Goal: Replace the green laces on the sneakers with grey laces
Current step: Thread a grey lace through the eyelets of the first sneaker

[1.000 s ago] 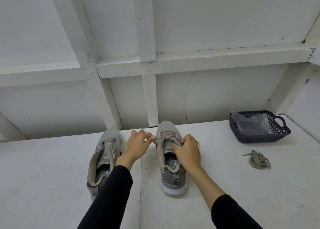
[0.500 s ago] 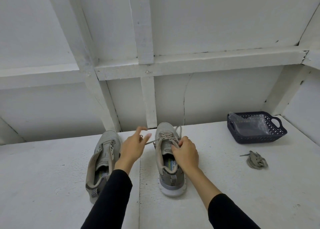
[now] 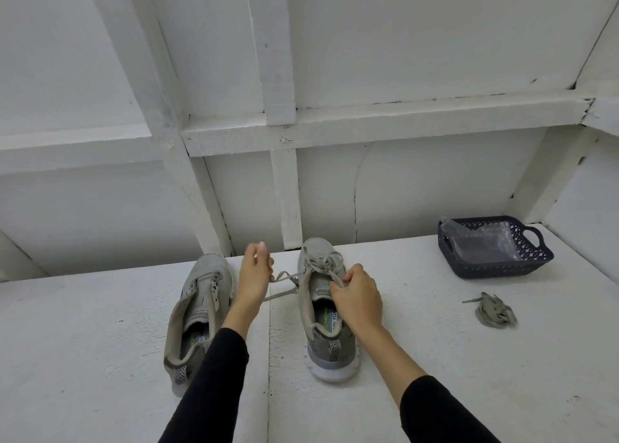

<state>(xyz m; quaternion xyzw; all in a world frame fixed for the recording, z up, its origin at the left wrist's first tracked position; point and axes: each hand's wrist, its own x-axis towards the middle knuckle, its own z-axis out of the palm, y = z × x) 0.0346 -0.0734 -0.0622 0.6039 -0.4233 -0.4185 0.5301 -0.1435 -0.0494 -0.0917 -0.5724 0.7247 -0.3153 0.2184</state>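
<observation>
The left hand (image 3: 254, 275) pinches one end of the lace (image 3: 284, 280) and draws it sideways, while the right hand (image 3: 356, 300) grips the lace at the eyelets of the laced sneaker (image 3: 326, 308) beneath it, likely to steady it. The unlaced sneaker (image 3: 197, 308) sits just left of the left hand, and a loose lace bundle (image 3: 495, 313) lies on the worktop (image 3: 435, 375) well to the right of the right hand.

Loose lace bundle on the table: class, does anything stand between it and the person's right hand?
Nothing visible does. Bare white table lies between the right hand, which grips the lace on the right sneaker, and the loose lace bundle. The dark basket sits behind the bundle, outside that path.
</observation>
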